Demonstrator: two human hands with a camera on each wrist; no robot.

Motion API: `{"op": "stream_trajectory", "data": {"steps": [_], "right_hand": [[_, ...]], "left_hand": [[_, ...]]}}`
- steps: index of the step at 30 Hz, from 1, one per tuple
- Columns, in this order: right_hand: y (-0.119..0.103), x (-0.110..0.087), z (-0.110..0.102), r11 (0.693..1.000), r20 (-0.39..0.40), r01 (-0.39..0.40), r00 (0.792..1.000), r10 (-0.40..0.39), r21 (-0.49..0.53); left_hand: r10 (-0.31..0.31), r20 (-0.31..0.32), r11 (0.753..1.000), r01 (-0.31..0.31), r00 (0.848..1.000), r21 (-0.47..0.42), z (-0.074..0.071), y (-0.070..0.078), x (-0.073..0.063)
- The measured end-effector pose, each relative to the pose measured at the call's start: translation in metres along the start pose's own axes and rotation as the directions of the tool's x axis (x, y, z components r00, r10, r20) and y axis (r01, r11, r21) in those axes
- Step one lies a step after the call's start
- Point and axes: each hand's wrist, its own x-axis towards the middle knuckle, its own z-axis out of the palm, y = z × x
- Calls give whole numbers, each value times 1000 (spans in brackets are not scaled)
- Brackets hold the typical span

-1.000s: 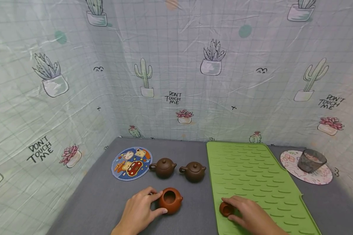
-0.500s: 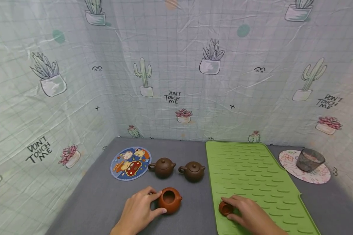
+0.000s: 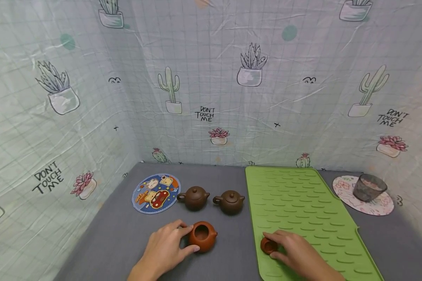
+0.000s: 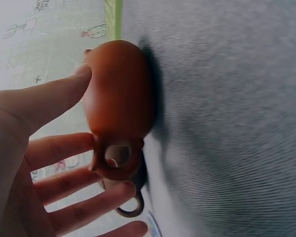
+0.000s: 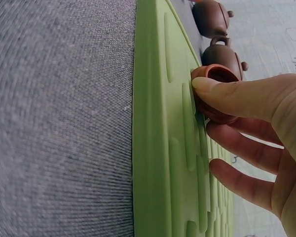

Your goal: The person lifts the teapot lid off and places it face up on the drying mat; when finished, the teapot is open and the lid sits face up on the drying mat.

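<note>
A lidless reddish-orange clay teapot [image 3: 202, 237] sits on the grey cloth, its opening up and its spout to the right. My left hand [image 3: 167, 242] holds it from the handle side, with the thumb on its near side. In the left wrist view the thumb lies on the teapot's body and the fingers reach around the handle [image 4: 117, 155]. On the left part of the green ridged mat [image 3: 299, 207] is a small reddish-brown clay cup [image 5: 219, 74]. My right hand [image 3: 295, 249] pinches this cup between thumb and fingers.
Two lidded dark brown teapots, the left teapot [image 3: 195, 199] and the right teapot [image 3: 231, 202], stand beyond the open one. A round blue cartoon mat [image 3: 144, 199] lies at the back left. On a pinkish mat [image 3: 376, 208] at the right is a dark translucent cup [image 3: 367, 189].
The head view has shifted slightly. Both hands keep the same hold on the teapot and the small cup.
</note>
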Motion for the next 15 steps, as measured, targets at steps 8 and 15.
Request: {"op": "stream_trajectory", "data": {"steps": [8, 15], "right_hand": [[1, 0, 1, 1000, -9, 12, 1000, -12, -5], [-2, 0, -2, 1000, -37, 9, 999, -10, -17]], "left_hand": [[20, -27, 997, -18, 999, 78, -10, 6, 7], [55, -25, 996, -53, 998, 79, -16, 12, 19]]}}
